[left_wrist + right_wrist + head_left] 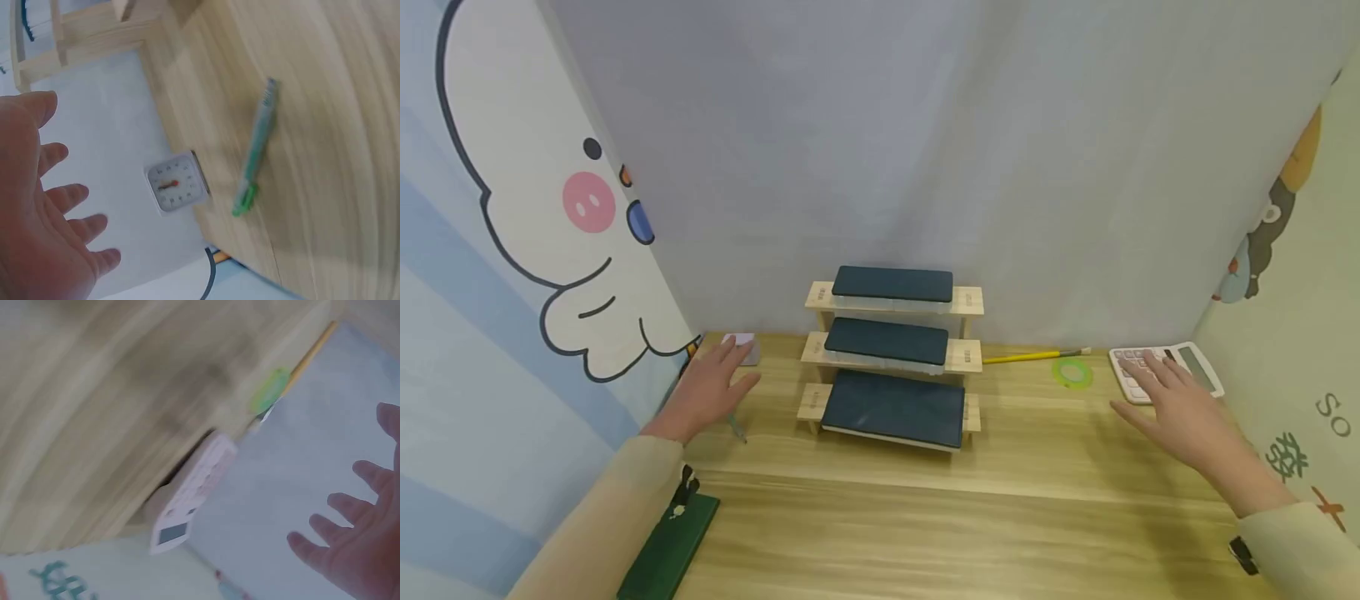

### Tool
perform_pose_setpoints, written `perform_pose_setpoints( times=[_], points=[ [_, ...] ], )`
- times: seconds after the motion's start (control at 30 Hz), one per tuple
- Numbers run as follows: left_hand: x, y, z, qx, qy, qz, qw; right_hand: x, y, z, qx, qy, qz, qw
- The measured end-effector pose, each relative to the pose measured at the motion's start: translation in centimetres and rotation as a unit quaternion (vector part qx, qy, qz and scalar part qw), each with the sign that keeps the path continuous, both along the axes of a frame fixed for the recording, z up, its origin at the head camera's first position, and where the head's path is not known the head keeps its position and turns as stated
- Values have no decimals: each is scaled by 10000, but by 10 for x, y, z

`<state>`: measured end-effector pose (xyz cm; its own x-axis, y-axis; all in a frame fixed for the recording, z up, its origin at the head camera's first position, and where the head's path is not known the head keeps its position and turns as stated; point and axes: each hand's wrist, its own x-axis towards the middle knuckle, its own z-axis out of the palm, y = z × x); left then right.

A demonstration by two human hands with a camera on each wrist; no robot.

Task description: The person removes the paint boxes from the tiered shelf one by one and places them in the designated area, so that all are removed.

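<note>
Left hand [707, 392] flat over bench [925, 517], fingers [59, 197] spread and released, holding nothing. Small clock [177, 182] just past the fingertips; green pen [255, 148] near the palm side. Right hand [1180, 408] likewise released, fingers [340, 509] splayed, tips over near edge of calculator [1165, 369]. Green tape ring [1072, 372] and yellow pencil [1033, 357] off to the thumb side. Stepped rack [891, 354] between both hands.

Bare counter [1037, 450] lay between the grips; the tiered rack [891, 358] stood beyond, blocking the middle.
</note>
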<state>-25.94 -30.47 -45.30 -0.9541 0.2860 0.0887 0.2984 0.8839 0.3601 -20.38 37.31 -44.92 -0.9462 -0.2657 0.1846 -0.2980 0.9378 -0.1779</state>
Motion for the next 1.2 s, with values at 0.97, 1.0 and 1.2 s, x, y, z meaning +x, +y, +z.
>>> perform_pose_setpoints(
  times=[0.97,1.0,1.2],
  points=[
    [-99,114,25,3387,-1118,445,9332,-128,-213,60,-2372,-931,806,9636],
    [-99,115,24,3449,-1111,432,9310,-130,-216,61,-2372,-957,824,9632],
    [-97,116,21,3817,-1091,443,9168,-140,-226,58,-2674,-1107,740,9543]
  ],
)
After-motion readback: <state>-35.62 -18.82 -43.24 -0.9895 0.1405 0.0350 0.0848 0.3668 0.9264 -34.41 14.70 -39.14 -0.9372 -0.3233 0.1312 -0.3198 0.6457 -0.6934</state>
